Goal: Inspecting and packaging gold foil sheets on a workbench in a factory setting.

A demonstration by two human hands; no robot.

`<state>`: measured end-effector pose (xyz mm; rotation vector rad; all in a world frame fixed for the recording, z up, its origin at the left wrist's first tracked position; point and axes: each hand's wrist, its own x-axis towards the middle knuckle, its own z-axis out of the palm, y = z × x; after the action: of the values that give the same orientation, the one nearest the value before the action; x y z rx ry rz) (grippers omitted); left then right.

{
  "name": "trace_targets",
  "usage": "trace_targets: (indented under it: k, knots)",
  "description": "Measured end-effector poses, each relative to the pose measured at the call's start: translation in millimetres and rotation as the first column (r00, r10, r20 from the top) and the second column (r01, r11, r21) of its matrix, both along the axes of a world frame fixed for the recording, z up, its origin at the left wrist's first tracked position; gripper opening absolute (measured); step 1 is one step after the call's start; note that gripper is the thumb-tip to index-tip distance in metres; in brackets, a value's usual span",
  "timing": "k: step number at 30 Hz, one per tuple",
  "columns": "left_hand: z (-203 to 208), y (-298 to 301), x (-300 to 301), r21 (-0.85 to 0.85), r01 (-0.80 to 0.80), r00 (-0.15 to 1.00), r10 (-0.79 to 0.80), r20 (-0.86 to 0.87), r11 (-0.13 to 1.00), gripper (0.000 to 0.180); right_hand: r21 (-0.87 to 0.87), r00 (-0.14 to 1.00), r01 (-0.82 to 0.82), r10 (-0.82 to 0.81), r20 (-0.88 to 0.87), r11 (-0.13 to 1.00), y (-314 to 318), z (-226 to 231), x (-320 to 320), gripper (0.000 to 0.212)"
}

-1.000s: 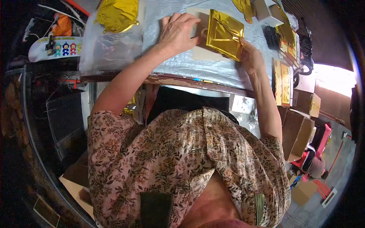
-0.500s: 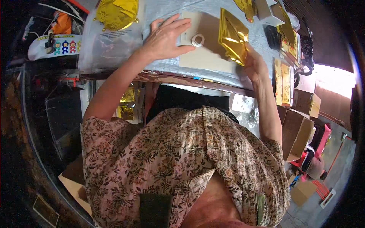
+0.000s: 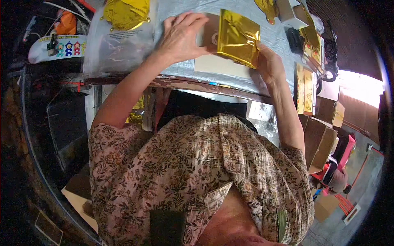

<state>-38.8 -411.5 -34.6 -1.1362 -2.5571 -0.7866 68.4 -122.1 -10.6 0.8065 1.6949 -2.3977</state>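
A folded square of shiny gold foil (image 3: 238, 39) is tilted above a flat beige cardboard sheet (image 3: 223, 65). My right hand (image 3: 269, 64) pinches its right edge between thumb and fingers. At the cardboard's left side lies my left hand (image 3: 182, 39), open, its fingers stretched toward the far edge. Its thumb reaches the left edge of the foil; I cannot tell whether it touches. Behind the foil a small whitish ring (image 3: 214, 38) on the cardboard is mostly hidden.
Clear plastic bags (image 3: 119, 53) and crumpled gold foil balloons (image 3: 127, 14) lie at the left of the table. To the right stand a white box (image 3: 292, 16) and printed gold packages (image 3: 305, 88). Cardboard boxes (image 3: 320, 147) are stacked beyond, near another person (image 3: 338, 180).
My right hand has brought the gold foil leftward over the ring, turning its broad face more toward me. My left hand stays beside the cardboard, its thumb now close to the foil.
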Motion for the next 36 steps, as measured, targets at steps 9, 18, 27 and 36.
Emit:
trace_targets:
  k: [9,18,27,36]
  knots:
    - [15,-42,3,-0.140,0.082,0.980,-0.055,0.189,0.987,0.098,0.096,0.999,0.045,-0.045,-0.009,0.994,-34,4,-1,0.018]
    - [15,-18,1,-0.164,0.191,0.977,-0.171,0.129,0.968,0.073,0.211,0.999,0.033,-0.036,0.013,0.977,-18,-14,-7,0.016]
    - [1,47,6,-0.225,0.330,0.929,-0.357,-0.094,0.917,0.087,0.332,0.999,0.033,-0.031,-0.013,0.943,-27,0,-9,0.021]
    - [-4,49,5,-0.163,0.382,0.919,-0.392,-0.036,0.910,0.085,0.403,0.999,-0.051,0.041,0.035,0.914,-32,26,-4,0.025]
